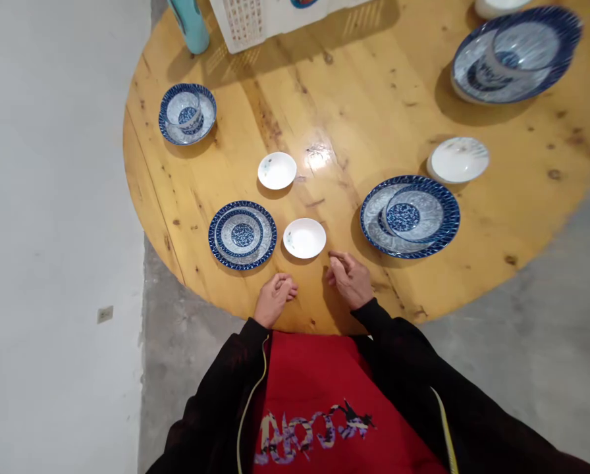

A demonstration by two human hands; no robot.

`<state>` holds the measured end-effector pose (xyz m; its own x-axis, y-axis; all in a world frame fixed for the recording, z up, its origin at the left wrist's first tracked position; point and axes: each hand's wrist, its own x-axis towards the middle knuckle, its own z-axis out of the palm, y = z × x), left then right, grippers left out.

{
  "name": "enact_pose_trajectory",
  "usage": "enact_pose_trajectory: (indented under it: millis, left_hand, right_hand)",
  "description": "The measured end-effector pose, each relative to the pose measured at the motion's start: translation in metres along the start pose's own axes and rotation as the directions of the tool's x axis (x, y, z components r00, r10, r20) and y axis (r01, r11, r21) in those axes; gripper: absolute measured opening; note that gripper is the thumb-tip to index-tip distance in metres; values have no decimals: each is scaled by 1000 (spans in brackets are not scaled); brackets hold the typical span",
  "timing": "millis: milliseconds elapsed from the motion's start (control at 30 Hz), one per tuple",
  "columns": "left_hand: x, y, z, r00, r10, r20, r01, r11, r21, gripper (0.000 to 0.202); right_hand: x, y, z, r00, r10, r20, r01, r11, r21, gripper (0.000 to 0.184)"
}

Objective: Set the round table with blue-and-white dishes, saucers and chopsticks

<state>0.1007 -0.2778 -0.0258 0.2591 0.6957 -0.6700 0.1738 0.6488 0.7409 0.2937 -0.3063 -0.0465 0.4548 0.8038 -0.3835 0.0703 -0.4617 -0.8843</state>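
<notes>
My left hand (pixel 275 296) rests on the near edge of the round wooden table (pixel 354 99), fingers curled in, with nothing in it. My right hand (pixel 349 276) lies beside it, fingers loosely curled, also holding nothing. Just beyond both hands sits a small white saucer (pixel 304 237). To its left is a blue patterned plate with a smaller dish on it (pixel 242 234). To its right stands a larger blue plate carrying a blue bowl (pixel 410 215).
A second white saucer (pixel 276 170) sits further in, a white dish (pixel 459 159) at the right. Blue bowl sets stand far left (pixel 187 113) and far right (pixel 515 56). A white basket (pixel 255 23) and teal bottle (pixel 190 25) are at the far edge. Grey wall lies left.
</notes>
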Motion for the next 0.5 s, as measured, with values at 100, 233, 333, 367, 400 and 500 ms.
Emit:
enact_pose_trajectory:
  millis: [100,233,333,367,400,500]
  left_hand:
    - [-22,-10,-8,999,-50,-17,50,999,15,44]
    - [-40,-19,-13,996,-58,-67,59,998,7,47]
    - [-44,-20,-25,995,-39,-94,38,999,-14,47]
    - [-46,-20,-31,994,-23,-105,22,1000,-18,46]
    - [-47,-21,-40,993,-3,-117,1,1000,-20,46]
    - [-56,-26,-75,987,65,-147,-68,998,-16,46]
  right_hand:
    - [-16,9,0,999,-4,41,4,1000,12,40]
    - [-29,9,7,997,-41,70,40,999,11,39]
    - [-35,4,14,993,-91,72,92,996,-10,38]
    - [-36,2,17,992,-108,70,110,994,-14,38]
    - [-39,0,21,990,-124,69,126,992,-12,37]
    - [-49,-7,42,986,-164,42,164,986,-8,36]
